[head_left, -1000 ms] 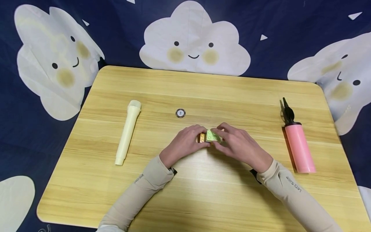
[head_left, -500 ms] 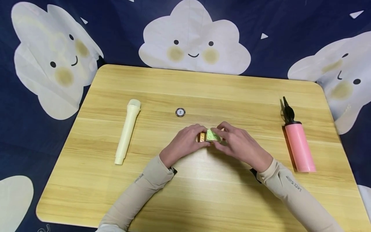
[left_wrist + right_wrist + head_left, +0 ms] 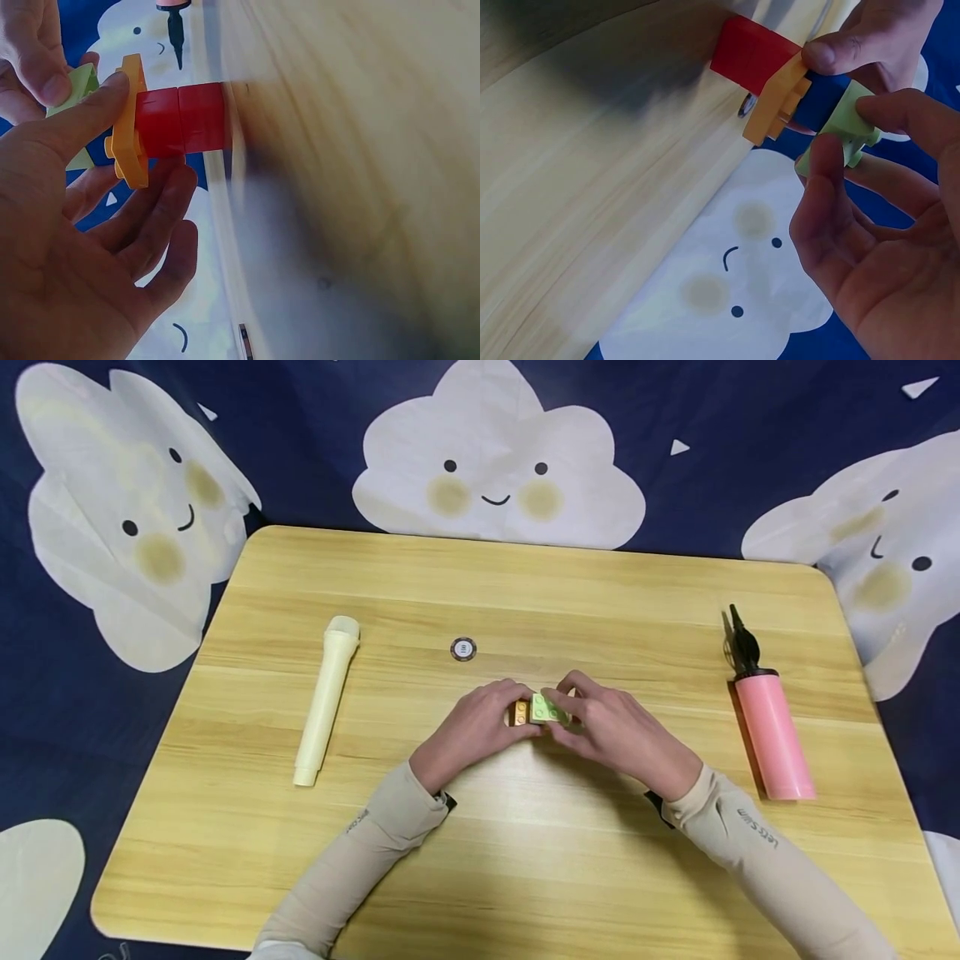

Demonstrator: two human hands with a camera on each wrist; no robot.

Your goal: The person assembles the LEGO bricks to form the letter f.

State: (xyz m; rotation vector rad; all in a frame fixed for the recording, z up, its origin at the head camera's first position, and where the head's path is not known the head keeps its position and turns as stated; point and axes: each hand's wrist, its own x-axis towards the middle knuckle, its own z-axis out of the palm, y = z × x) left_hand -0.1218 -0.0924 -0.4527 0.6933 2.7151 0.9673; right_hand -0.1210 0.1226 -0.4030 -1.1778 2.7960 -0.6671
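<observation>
A small tower of toy building blocks stands on the table between the two hands. In the left wrist view its base is red blocks (image 3: 202,118), with a wider orange block (image 3: 133,142) above them. Over the orange sits a blue block (image 3: 821,99), topped by a light green block (image 3: 542,708) with studs facing up. My left hand (image 3: 476,727) grips the tower at the orange and blue level, thumb on one side and fingers on the other. My right hand (image 3: 622,731) pinches the green block between thumb and fingertips, covering its right part in the head view.
Left on the wooden table (image 3: 420,877) lies a cream toy microphone (image 3: 325,706). A round poker chip (image 3: 463,649) is behind the left hand. At the right lies a pink hand pump (image 3: 776,739) with a black nozzle. A dark blue cloth with clouds hangs behind.
Both hands keep their hold on the tower with hardly any movement. The head view has shifted slightly, so everything sits a little further left and up.
</observation>
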